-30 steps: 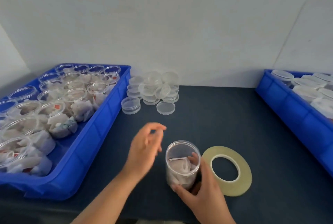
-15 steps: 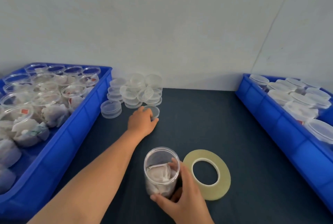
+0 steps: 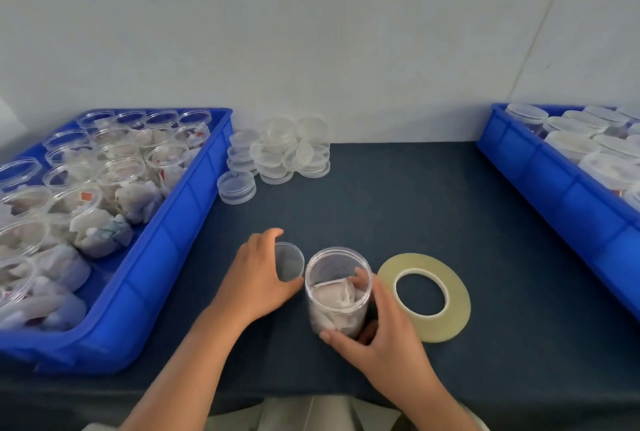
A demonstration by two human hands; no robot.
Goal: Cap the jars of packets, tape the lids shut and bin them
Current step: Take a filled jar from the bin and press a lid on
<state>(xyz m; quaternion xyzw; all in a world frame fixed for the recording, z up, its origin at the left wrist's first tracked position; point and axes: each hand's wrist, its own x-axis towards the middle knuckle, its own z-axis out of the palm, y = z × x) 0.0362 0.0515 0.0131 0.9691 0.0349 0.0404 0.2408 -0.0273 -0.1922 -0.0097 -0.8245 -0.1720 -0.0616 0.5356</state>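
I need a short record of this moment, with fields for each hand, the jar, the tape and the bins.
left hand: holds a clear lid beside the jar
right hand: grips the uncapped jar of packets, upright
tape roll: lies flat on the table, right of the jar
left bin: uncapped jars of packets
right bin: capped jars
spare lids: stacked near the wall
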